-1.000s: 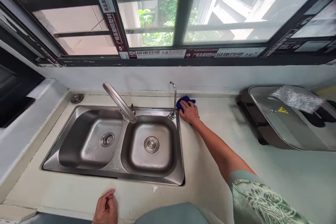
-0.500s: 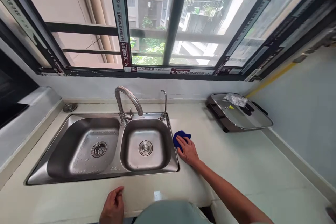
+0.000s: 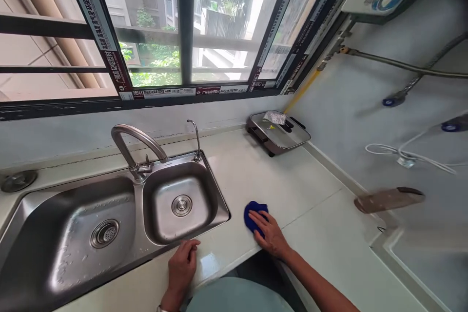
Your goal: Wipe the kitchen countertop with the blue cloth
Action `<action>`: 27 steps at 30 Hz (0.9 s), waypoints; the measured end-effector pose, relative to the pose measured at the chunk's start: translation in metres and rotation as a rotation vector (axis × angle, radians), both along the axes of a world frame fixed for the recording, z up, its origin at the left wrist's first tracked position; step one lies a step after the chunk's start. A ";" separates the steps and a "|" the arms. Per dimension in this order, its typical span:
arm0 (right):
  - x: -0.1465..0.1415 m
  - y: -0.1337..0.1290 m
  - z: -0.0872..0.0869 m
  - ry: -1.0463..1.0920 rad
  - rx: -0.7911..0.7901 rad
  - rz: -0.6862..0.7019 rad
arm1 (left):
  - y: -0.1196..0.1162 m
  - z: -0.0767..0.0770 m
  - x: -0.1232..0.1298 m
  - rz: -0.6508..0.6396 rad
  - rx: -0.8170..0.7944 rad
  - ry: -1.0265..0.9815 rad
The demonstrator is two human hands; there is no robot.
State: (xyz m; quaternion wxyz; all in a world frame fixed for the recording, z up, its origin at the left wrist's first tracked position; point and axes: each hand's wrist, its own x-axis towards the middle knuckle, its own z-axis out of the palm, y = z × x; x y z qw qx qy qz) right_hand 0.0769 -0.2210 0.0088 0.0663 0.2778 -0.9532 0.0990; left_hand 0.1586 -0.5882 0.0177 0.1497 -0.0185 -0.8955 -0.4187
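A blue cloth (image 3: 250,214) lies bunched on the pale countertop (image 3: 234,175), right of the double steel sink (image 3: 139,248). My right hand (image 3: 269,234) presses down on it with the fingers over its right part. At the sink's front edge, near the divider between the bowls, my left hand (image 3: 183,261) rests with curled fingers; nothing can be made out in it.
A curved faucet (image 3: 139,139) and a small thin tap (image 3: 197,139) rise behind the bowls. A flat lidded electric pan (image 3: 280,131) sits at the back right corner. A brown object (image 3: 387,200) lies by the right wall. A round drain cover (image 3: 19,181) is at the back left.
The view has turned to the right. My right hand and the blue cloth have moved toward the counter's front edge, away from the sink's side. My left hand stays curled near the front edge.
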 end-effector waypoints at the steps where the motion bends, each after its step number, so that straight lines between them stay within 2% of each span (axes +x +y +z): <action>1: -0.001 0.017 0.001 0.011 0.013 -0.077 | -0.002 -0.001 0.003 -0.026 -0.026 0.032; 3: -0.006 0.045 0.003 0.030 0.041 -0.270 | -0.013 -0.004 0.014 -0.015 -0.080 0.080; 5: -0.016 0.060 0.007 0.007 0.069 -0.525 | -0.035 -0.007 0.032 0.086 -0.127 0.097; 7: -0.029 0.056 0.010 -0.046 0.092 -0.744 | -0.063 -0.008 0.054 0.242 -0.156 0.087; 9: -0.046 0.035 0.011 -0.085 0.104 -0.846 | -0.090 -0.008 0.075 0.415 -0.174 0.034; 11: -0.063 0.003 0.010 -0.096 0.107 -0.831 | -0.109 -0.006 0.092 0.554 -0.179 -0.034; 13: -0.078 -0.033 0.008 -0.112 0.109 -0.765 | -0.118 -0.005 0.100 0.622 -0.178 -0.076; 17: -0.091 -0.097 0.009 -0.136 0.113 -0.581 | -0.114 -0.004 0.097 0.566 -0.178 -0.080; 21: -0.072 -0.138 0.014 -0.155 0.111 -0.393 | -0.111 -0.005 0.091 0.514 -0.186 -0.068; 24: -0.043 -0.152 0.018 -0.166 0.100 -0.283 | -0.115 -0.009 0.091 0.482 -0.210 -0.067; 27: -0.014 -0.158 0.021 -0.166 0.081 -0.274 | -0.119 -0.014 0.090 0.460 -0.204 -0.092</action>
